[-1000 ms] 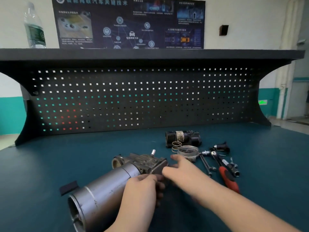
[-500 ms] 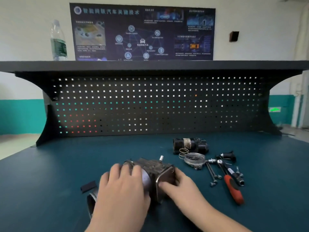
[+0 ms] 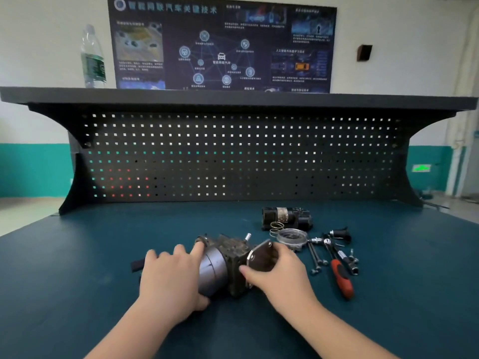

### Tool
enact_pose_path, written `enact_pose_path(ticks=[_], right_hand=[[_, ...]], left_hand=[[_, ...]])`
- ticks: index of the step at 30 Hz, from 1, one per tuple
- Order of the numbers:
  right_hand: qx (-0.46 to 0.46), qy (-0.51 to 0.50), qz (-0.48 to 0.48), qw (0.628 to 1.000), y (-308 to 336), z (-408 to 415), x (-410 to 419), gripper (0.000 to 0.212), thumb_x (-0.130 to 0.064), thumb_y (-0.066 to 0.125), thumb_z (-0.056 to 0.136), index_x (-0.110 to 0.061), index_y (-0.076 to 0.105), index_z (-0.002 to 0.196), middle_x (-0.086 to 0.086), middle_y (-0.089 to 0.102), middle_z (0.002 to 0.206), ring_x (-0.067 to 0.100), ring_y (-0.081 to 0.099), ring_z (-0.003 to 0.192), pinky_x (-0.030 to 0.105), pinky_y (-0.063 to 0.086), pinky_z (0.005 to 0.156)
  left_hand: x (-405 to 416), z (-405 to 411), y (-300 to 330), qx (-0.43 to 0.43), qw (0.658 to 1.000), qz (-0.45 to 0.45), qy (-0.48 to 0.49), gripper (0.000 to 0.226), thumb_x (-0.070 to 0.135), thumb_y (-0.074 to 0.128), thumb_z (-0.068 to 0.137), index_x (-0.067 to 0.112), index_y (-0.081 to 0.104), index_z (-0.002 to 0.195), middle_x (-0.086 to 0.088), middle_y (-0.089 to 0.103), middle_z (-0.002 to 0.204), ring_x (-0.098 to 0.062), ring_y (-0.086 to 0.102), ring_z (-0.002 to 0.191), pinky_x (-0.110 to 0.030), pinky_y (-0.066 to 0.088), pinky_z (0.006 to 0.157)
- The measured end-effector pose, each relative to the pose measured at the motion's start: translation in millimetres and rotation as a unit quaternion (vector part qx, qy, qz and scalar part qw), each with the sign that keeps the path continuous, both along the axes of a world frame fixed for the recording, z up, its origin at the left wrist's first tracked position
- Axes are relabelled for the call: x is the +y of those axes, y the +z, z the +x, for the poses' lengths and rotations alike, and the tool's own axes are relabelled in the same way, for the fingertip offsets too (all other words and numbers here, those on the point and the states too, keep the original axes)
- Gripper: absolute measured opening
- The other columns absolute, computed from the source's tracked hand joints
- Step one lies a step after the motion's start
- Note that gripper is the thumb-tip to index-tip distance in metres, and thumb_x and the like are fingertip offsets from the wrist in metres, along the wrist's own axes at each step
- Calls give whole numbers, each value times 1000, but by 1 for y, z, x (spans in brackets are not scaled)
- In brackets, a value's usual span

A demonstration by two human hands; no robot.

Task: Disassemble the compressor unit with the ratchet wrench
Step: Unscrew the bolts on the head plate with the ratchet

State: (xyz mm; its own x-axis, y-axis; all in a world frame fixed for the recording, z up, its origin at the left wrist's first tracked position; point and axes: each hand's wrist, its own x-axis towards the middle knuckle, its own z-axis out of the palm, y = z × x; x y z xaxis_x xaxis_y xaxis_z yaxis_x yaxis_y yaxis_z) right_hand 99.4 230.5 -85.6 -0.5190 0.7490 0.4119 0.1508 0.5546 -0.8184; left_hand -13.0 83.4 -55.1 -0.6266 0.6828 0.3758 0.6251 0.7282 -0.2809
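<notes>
The compressor unit (image 3: 225, 263) lies on its side on the dark teal bench, its grey cylinder toward me and its dirty cast head pointing away. My left hand (image 3: 171, 278) wraps over the cylinder and holds it down. My right hand (image 3: 277, 273) grips a dark flat end plate (image 3: 260, 255) with a metal rim at the head's right side; the plate stands tilted away from the head. The ratchet wrench (image 3: 340, 275), with its red and black handle, lies on the bench to the right of my right hand, untouched.
Behind the unit lie a black removed part (image 3: 286, 217), a coil spring (image 3: 276, 227) and a metal ring (image 3: 291, 237). Long bolts (image 3: 315, 256) and small fittings lie beside the wrench. A black strip (image 3: 137, 265) lies left of my left hand. A pegboard backs the bench.
My left hand slid up the cylinder toward the head. My right hand closed on the end plate, and the plate now tilts away from the head. The camera view dropped lower and nearer.
</notes>
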Motion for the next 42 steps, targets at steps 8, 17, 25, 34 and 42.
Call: enact_pose_path(ticks=[8,17,25,34,42], right_hand=[[40,-179,-59,981,35,17,84,71,-42,86,62,-8,52,114,9,58,114,27,56,108,34,46,88],[-107,-258,-38,959,34,-22,103,95,-39,89,61,1,31,125,22,35,131,34,51,110,35,39,77],[-78,-297,-13,952,6,-39,84,82,-29,87,65,-2,31,118,26,31,128,44,55,99,37,39,73],[-285,-406,114,861,-8,-43,70,77,-71,58,73,-12,45,122,8,49,129,25,41,125,42,34,98],[-435,-326,110,832,-3,-39,55,79,-73,38,82,-19,38,139,10,34,149,32,12,142,50,21,104]], left_hand=[[4,-35,0,-26,997,-3,-71,89,70,63,55,30,24,124,8,52,106,-21,57,99,-33,30,81],[17,-89,4,-68,983,-25,-166,97,71,67,50,35,26,131,6,47,120,-23,46,113,-38,19,113],[21,-94,0,-60,981,-16,-181,93,69,67,53,34,29,131,7,49,117,-21,49,111,-41,13,114],[12,-92,-3,-54,976,-2,-211,101,65,65,64,33,14,146,9,34,144,-20,27,136,-46,-3,115],[-20,-4,-18,-136,944,200,-222,69,54,45,90,36,9,146,8,-10,156,-14,-17,143,-36,-5,117]])
